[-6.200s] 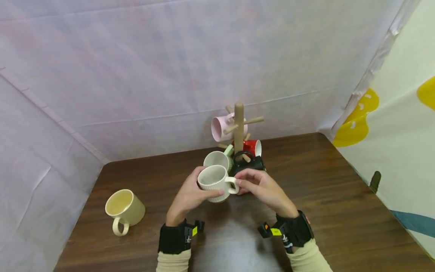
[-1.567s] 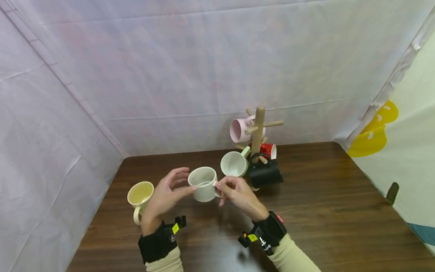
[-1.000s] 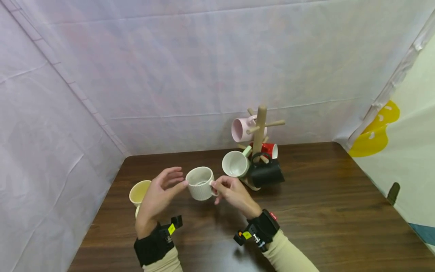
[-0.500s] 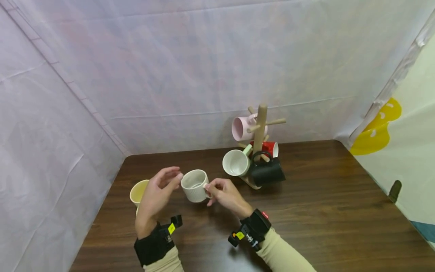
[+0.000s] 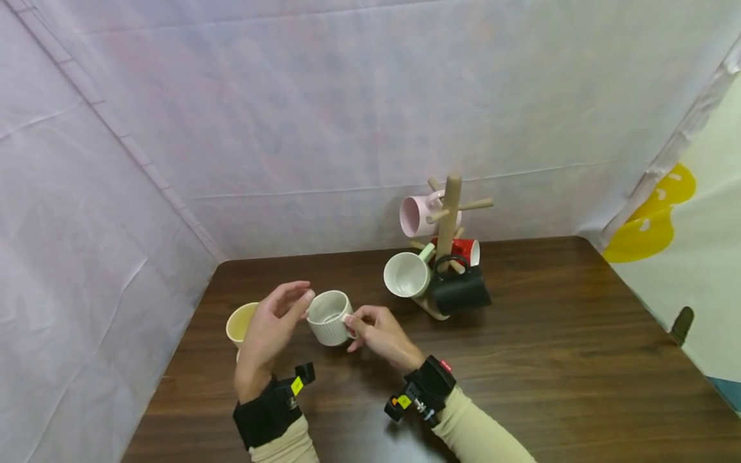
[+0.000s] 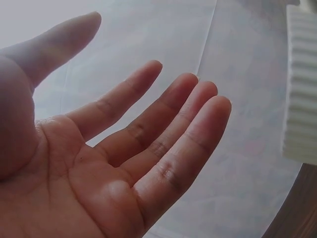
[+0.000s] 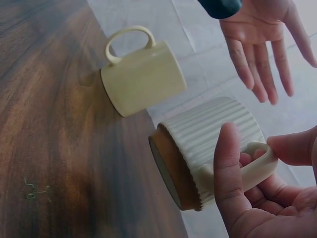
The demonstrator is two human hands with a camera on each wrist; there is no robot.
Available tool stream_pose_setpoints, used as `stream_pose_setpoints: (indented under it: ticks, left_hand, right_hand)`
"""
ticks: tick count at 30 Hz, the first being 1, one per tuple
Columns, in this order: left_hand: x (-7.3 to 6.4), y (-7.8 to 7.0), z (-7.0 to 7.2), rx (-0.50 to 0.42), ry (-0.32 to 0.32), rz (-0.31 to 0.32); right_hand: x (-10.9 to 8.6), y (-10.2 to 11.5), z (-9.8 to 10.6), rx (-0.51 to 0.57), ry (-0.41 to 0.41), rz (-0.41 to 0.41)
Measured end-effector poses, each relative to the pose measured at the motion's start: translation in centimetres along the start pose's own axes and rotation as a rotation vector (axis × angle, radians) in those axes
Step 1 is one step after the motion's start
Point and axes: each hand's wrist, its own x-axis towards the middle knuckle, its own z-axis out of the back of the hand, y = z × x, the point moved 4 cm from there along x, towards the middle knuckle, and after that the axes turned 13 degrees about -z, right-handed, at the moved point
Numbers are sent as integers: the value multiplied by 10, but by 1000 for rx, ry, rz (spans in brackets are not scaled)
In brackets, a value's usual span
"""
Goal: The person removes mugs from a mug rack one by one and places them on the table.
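Observation:
A white ribbed mug [image 5: 329,328] is held off the table by its handle, which my right hand [image 5: 379,335] pinches between thumb and fingers. Its unglazed brown base [image 7: 179,171] shows in the right wrist view. My left hand [image 5: 269,331] hovers just left of the mug, fingers loosely extended and holding nothing; in the left wrist view the palm [image 6: 99,193] faces up to the camera and the mug's ribbed side [image 6: 301,89] is apart at the right edge. Behind the left hand stands a yellow mug [image 5: 238,323], partly hidden in the head view.
Right of the hands, a wooden mug tree [image 5: 451,206] carries a pink mug [image 5: 412,215], a red mug [image 5: 465,249], a pale green-handled mug [image 5: 406,276] and a black mug [image 5: 461,292]. A pale cloth wall [image 5: 324,128] rises behind the brown table [image 5: 550,347].
The ribbed mug has moved left, away from the mug tree, in my right hand. My left hand, which gripped its body, has let go and drawn off to the left. The head view has shifted.

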Motion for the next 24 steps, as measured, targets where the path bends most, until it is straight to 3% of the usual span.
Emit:
stream_pose_setpoints:
  ticks: [11, 24]
  left_hand:
    - [4, -5, -6, -40, 15, 6]
    - [5, 0, -7, -16, 33, 8]
  right_hand:
    - [5, -6, -2, -3, 14, -15]
    - [11, -12, -10, -2, 34, -22]
